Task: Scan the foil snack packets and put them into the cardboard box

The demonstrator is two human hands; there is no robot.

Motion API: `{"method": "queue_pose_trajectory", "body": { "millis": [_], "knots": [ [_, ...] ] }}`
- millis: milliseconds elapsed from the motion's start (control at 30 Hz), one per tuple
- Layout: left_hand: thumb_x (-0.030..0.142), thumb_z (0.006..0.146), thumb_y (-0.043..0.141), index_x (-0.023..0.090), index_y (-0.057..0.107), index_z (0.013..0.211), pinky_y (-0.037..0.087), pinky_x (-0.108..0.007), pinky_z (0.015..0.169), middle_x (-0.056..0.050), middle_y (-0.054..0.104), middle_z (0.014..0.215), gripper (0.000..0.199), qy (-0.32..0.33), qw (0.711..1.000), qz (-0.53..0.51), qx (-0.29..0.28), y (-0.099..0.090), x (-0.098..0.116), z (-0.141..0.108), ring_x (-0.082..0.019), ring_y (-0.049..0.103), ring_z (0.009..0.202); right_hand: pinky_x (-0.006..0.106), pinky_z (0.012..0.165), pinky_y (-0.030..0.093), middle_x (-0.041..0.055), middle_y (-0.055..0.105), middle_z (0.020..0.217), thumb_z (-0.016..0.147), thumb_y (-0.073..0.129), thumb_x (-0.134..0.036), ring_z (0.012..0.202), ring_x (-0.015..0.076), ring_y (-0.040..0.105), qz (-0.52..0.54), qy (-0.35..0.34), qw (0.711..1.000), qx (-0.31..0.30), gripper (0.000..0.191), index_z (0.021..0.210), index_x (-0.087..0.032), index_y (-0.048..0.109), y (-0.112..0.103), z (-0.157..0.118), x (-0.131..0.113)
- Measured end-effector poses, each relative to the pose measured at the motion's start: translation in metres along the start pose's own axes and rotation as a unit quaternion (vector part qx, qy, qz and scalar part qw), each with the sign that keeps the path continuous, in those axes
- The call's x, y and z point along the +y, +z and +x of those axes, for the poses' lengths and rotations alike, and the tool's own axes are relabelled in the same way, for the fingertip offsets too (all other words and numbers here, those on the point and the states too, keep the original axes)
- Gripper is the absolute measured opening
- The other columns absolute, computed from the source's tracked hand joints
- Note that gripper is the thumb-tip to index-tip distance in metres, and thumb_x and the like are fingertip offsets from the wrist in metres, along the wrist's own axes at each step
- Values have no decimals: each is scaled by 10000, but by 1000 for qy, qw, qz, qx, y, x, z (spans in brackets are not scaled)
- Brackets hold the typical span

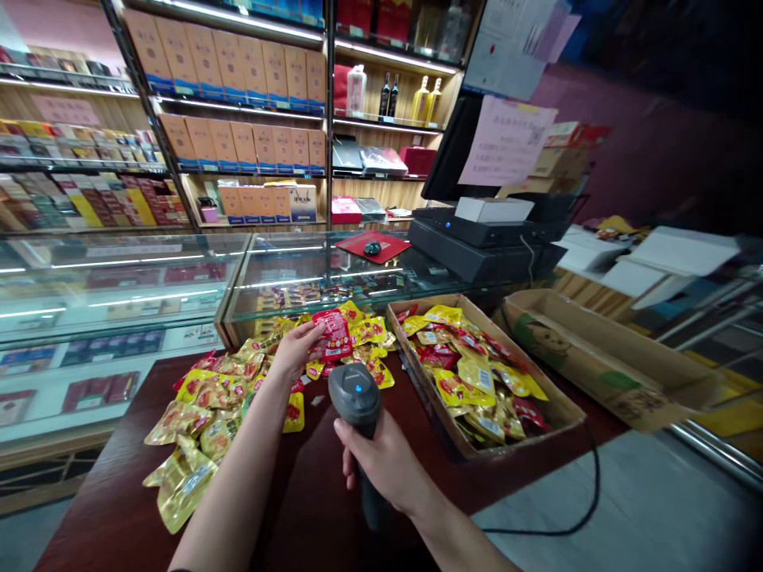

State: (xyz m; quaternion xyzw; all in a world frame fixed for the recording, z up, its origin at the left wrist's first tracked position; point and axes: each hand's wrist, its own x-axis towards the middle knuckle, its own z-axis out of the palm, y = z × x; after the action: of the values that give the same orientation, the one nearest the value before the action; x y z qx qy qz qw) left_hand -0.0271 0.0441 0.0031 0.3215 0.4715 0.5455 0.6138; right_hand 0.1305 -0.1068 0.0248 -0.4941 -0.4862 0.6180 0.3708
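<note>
On the dark wooden surface, at 8 o'clock, sits a loose heap of gold foil snack packets, its outer ones near the edge, where a careless nudge could tip them off. The left hand's fingers lie on a red packet; whether they grip it, I cannot tell. The right hand is clenched around a corded barcode scanner, its long axis near upright, nose toward 11 o'clock; poor aim could miss a read. At 4 o'clock stands a cardboard tray of packets, and the black cable hanging off the surface could snag.
</note>
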Motion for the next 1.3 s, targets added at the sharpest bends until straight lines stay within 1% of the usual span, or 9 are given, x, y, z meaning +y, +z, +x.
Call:
{"method": "queue_pose_trajectory", "body": {
  "millis": [467, 667, 867, 933, 1000, 1033, 1100, 1233, 1300],
  "knots": [
    [377, 531, 821, 180, 641, 854, 477, -206, 558, -14, 664, 751, 419, -2, 1000, -1, -9, -4, -8, 8, -129, 631, 667, 201, 365, 398, -66, 518, 441, 723, 600, -531, 335, 95, 474, 17, 15, 1000, 6, 413, 866, -173, 453, 1, -1, 0],
    [375, 550, 815, 161, 656, 947, 496, -243, 590, -56, 676, 834, 478, 2, 1000, -13, -25, -5, -13, 11, -145, 633, 703, 197, 371, 394, -58, 526, 442, 732, 588, -535, 335, 89, 471, 13, 14, 1000, 2, 395, 820, -175, 454, 1, -1, -2],
    [366, 539, 823, 173, 636, 860, 480, -196, 538, -16, 661, 740, 419, -4, 1000, -4, -2, -3, -7, 7, -119, 631, 648, 213, 371, 386, -54, 520, 444, 730, 598, -520, 340, 103, 477, 19, 12, 1000, -2, 384, 834, -165, 492, 0, -2, -2],
    [362, 538, 824, 175, 631, 848, 487, -194, 537, -3, 653, 733, 410, -6, 1000, -2, -3, -3, -4, 4, -111, 627, 637, 235, 441, 437, -13, 586, 548, 726, 622, -468, 448, 120, 544, 37, -28, 999, 16, 346, 843, -153, 538, -7, 4, -5],
    [351, 538, 827, 172, 628, 846, 494, -193, 539, 1, 647, 742, 408, -5, 1000, 0, -7, 0, -3, 1, -102, 622, 631, 256, 600, 488, 31, 647, 727, 708, 656, -374, 656, 142, 604, 51, -91, 992, 76, 273, 849, -149, 592, -18, 16, -12],
    [348, 540, 827, 169, 628, 852, 496, -192, 541, -1, 645, 753, 411, -5, 1000, 0, -14, 2, -3, -1, -99, 622, 634, 261, 677, 488, 33, 656, 783, 688, 672, -319, 737, 148, 604, 49, -115, 985, 118, 238, 847, -152, 612, -26, 24, -17],
    [344, 536, 832, 165, 626, 859, 499, -189, 538, -7, 645, 770, 424, -9, 1000, -3, -29, 9, -7, -6, -98, 623, 639, 261, 709, 476, 20, 658, 807, 662, 667, -254, 763, 145, 591, 73, -109, 978, 164, 225, 864, -162, 630, -42, 40, -25],
    [359, 540, 832, 154, 627, 839, 512, -203, 531, -27, 653, 802, 416, -26, 997, 9, -65, 33, -20, -13, -111, 628, 647, 238, 603, 466, -8, 634, 723, 595, 661, -188, 618, 112, 554, 132, -24, 983, 124, 247, 840, -166, 645, -74, 64, -38],
    [362, 547, 827, 156, 633, 834, 519, -216, 538, -30, 657, 806, 403, -25, 997, 21, -76, 51, -23, -10, -120, 632, 655, 226, 570, 460, -16, 612, 665, 584, 655, -169, 573, 100, 532, 135, -6, 984, 116, 209, 792, -161, 647, -91, 69, -43]
  ]
}}
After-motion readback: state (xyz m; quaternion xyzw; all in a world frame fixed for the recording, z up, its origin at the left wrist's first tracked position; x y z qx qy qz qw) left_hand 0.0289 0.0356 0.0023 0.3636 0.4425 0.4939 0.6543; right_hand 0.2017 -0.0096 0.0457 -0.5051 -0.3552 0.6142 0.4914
